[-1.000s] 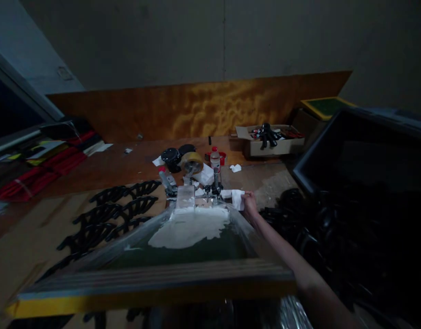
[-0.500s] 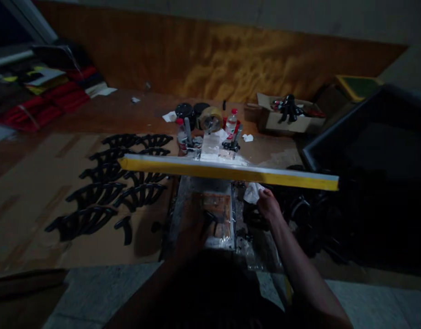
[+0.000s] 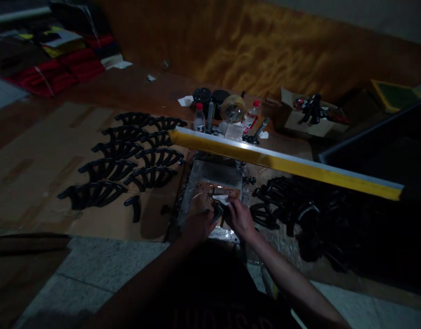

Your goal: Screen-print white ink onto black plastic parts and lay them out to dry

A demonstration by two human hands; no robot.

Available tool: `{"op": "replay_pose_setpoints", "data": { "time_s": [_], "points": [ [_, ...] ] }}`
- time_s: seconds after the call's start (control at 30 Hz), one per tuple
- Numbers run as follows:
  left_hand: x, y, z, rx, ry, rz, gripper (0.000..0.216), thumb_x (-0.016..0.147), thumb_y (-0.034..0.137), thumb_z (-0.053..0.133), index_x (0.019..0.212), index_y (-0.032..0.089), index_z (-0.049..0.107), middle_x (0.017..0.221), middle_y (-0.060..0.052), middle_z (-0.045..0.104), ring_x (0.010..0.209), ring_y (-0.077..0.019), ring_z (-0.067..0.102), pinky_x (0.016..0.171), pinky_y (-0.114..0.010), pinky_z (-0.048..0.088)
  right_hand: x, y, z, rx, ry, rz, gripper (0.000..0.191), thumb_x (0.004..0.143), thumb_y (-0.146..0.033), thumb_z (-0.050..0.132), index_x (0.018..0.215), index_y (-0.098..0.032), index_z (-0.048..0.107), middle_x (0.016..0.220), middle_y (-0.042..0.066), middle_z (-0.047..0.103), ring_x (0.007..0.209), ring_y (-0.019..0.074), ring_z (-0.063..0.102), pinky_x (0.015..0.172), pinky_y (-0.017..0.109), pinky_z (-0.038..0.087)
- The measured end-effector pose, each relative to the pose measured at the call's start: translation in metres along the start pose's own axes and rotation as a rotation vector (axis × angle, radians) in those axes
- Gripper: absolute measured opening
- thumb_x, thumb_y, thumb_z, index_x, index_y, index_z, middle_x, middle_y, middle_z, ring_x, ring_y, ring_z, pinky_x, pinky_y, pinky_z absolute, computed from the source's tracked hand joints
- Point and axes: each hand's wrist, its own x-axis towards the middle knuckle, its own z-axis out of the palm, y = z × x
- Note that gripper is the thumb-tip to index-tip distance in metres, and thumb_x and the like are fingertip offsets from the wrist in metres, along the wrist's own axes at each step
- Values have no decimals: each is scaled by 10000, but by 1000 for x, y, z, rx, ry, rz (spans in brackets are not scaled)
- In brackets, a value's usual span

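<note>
My left hand (image 3: 196, 227) and my right hand (image 3: 240, 218) meet over the printing base (image 3: 213, 176) under the raised screen frame (image 3: 285, 162), whose near edge is yellow. Between them sits a small black curved part (image 3: 217, 211). My left hand's fingers curl against it. My right hand pinches a white cloth (image 3: 221, 198) and presses it on the part. The scene is dim and the fingers are hard to make out.
Rows of black curved parts (image 3: 128, 155) lie on cardboard to the left. A pile of the same parts (image 3: 299, 214) lies to the right. Behind the frame stand bottles (image 3: 198, 118), a tape roll (image 3: 232, 108), black tubs and a cardboard box (image 3: 308, 119).
The screen frame has swung up off the base. My right hand carried the white cloth from the far right corner down to the base, and my left hand came in to meet it.
</note>
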Motion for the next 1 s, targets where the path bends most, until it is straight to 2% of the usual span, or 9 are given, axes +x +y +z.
{"op": "replay_pose_setpoints", "data": {
  "time_s": [0.1, 0.23, 0.37, 0.5, 0.57, 0.67, 0.73, 0.9, 1.0],
  "points": [
    [0, 1, -1, 23, 5, 18, 379, 957, 420, 434, 1213, 182, 580, 1128, -124, 709, 993, -266, 691, 829, -362, 521, -7, 5, 14, -154, -201, -205, 192, 895, -130, 466, 1009, -210, 599, 1196, 121, 665, 1129, 227, 620, 933, 394, 516],
    [-1, 2, -2, 24, -12, 9, 384, 964, 431, 420, 1181, 177, 609, 1043, -125, 732, 967, -280, 702, 826, -380, 528, -24, 17, 12, -255, -250, -290, 288, 878, -75, 462, 1114, -196, 576, 1283, 140, 632, 1266, 227, 549, 999, 431, 505],
    [-2, 2, -3, -34, 4, 20, 443, 958, 428, 449, 1323, 192, 533, 1119, -141, 718, 999, -277, 698, 837, -370, 527, -29, 15, 2, -239, -312, -213, 301, 893, -88, 453, 1163, -181, 550, 1315, 172, 608, 1229, 237, 583, 929, 390, 545],
    [-1, 0, -2, 1, -28, -11, 408, 966, 444, 411, 1213, 183, 605, 1056, -146, 731, 953, -288, 707, 825, -389, 523, -20, 4, 0, -265, -394, -87, 338, 906, -108, 446, 1229, -185, 513, 1351, 163, 584, 1167, 234, 624, 897, 362, 544],
    [-1, 0, -1, -13, -22, -2, 408, 963, 437, 425, 1251, 197, 585, 1077, -136, 728, 971, -275, 702, 840, -374, 517, -18, 1, -2, -282, -427, -58, 357, 906, -113, 446, 1253, -177, 497, 1355, 164, 581, 1144, 234, 634, 883, 350, 539],
    [0, 0, -2, -30, 3, 21, 469, 952, 432, 458, 1375, 231, 493, 1141, -127, 712, 1022, -261, 686, 872, -359, 507, -18, 0, -9, -301, -496, -34, 367, 901, -99, 435, 1254, -178, 498, 1286, 144, 630, 1079, 217, 658, 840, 316, 528],
    [0, 0, -4, -14, -15, 5, 465, 952, 434, 453, 1361, 218, 507, 1156, -136, 705, 1031, -270, 682, 866, -365, 511, -16, -1, -11, -328, -522, -4, 342, 914, -125, 434, 1245, -175, 507, 1209, 137, 665, 1013, 208, 674, 793, 292, 517],
    [2, 2, -4, 16, -41, -36, 469, 960, 484, 399, 1287, 190, 562, 1092, -145, 719, 963, -282, 704, 800, -368, 529, -14, 2, -14, -342, -471, -7, 338, 879, -121, 438, 1198, -172, 536, 1114, 131, 688, 953, 195, 662, 755, 270, 479],
    [2, 0, 0, 20, -33, -26, 461, 951, 457, 436, 1327, 205, 527, 1120, -135, 711, 959, -275, 705, 799, -359, 525, -22, 15, -31, -294, -385, 23, 201, 822, -138, 460, 972, -194, 583, 920, 92, 697, 830, 200, 647, 710, 279, 461]
  ]
}}
